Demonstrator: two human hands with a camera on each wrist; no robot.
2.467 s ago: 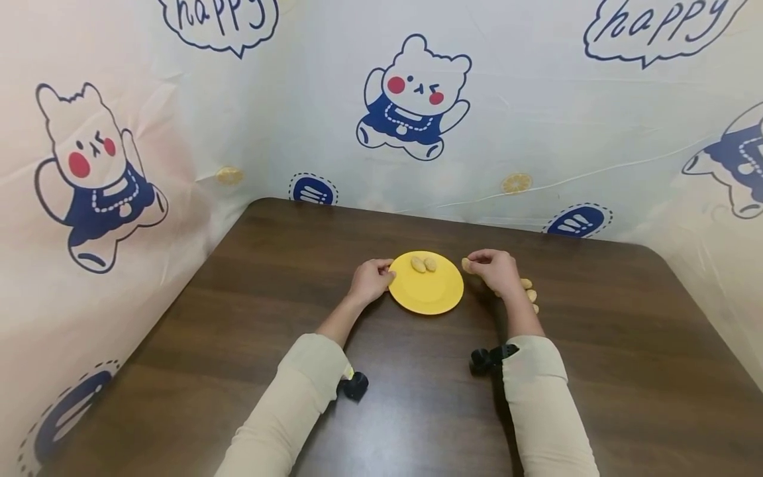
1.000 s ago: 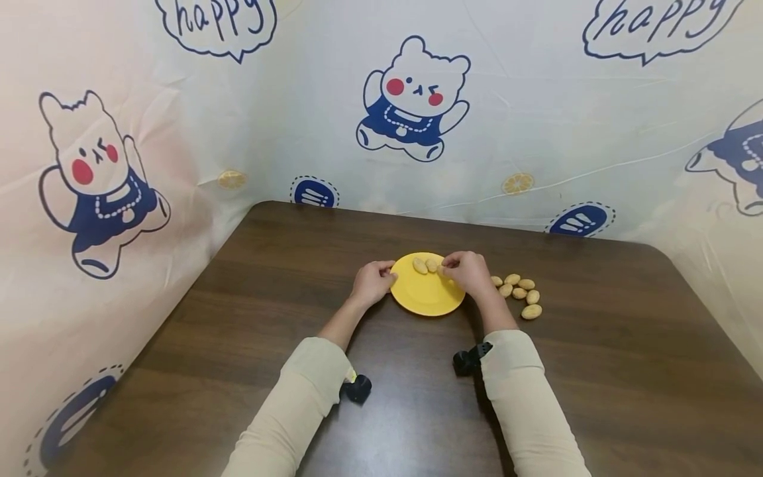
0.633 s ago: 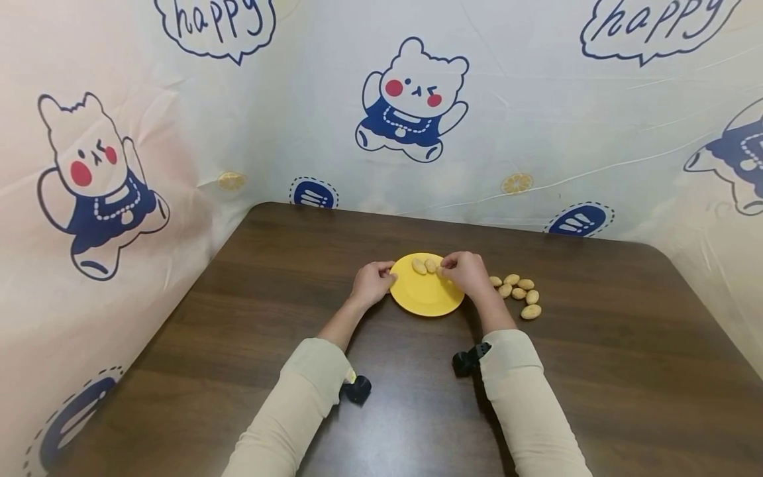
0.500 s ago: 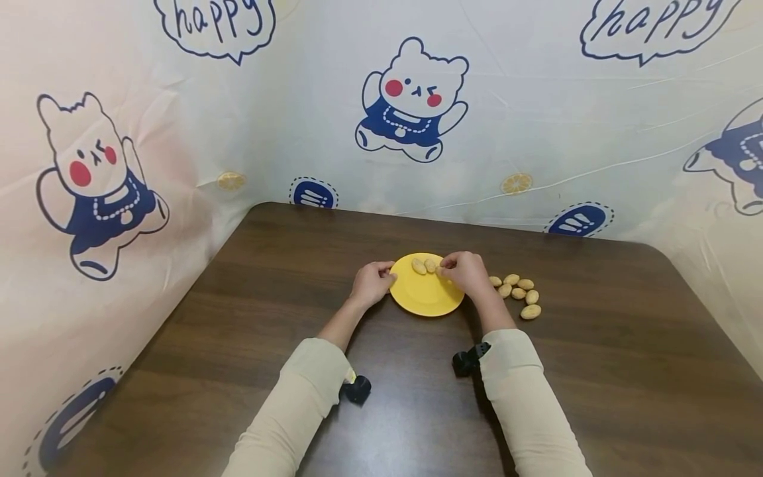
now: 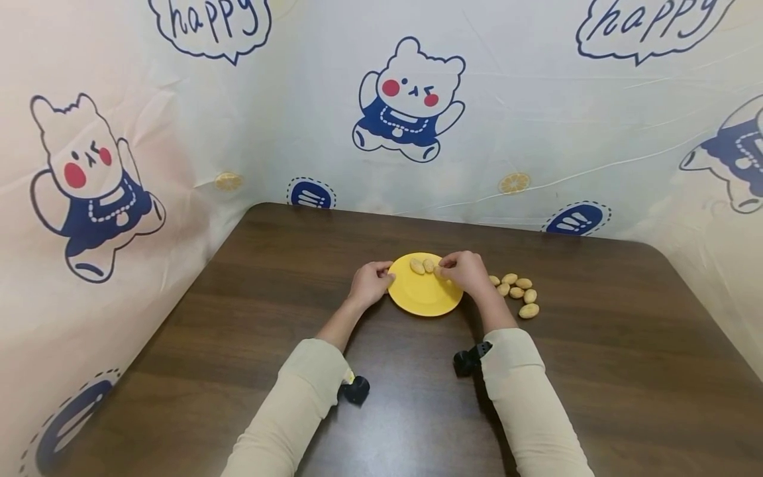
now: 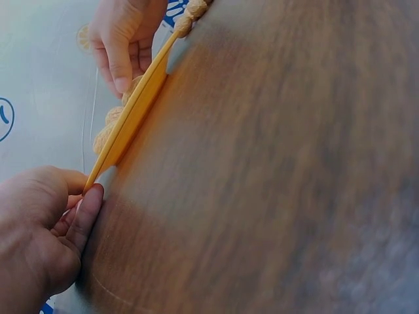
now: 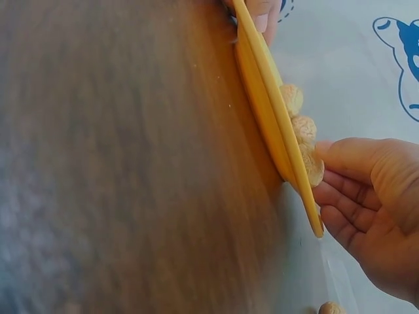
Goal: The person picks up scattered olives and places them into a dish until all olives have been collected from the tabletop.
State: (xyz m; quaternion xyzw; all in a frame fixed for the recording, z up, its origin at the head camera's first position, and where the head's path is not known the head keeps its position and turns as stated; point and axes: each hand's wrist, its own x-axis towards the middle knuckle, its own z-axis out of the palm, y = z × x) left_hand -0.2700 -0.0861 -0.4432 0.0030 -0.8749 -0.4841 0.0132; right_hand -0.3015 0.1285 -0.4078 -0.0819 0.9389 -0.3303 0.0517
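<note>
A yellow plate (image 5: 424,295) rests on the brown table, its left rim pinched between the thumb and fingers of my left hand (image 5: 371,283). Two tan, wrinkled walnuts (image 5: 417,266) sit side by side near the plate's far edge. My right hand (image 5: 467,270) reaches over the right rim and pinches a third walnut (image 7: 312,166) against the plate, beside the other two. In the right wrist view that walnut touches the row, thumb on top and fingertips below. From the head its right part is hidden by the fingers. The left wrist view shows my left thumb (image 6: 87,212) at the rim.
Several more walnuts (image 5: 516,292) lie in a loose group on the table (image 5: 596,331), right of my right forearm. A patterned cloth (image 5: 286,119) with cartoon bears hangs around the table's back and sides. Each wrist carries a black camera (image 5: 356,391).
My right hand has carried a walnut leftward from beside the plate onto it, next to the other two. Over the last second both hands have barely moved. My left hand keeps the rim.
</note>
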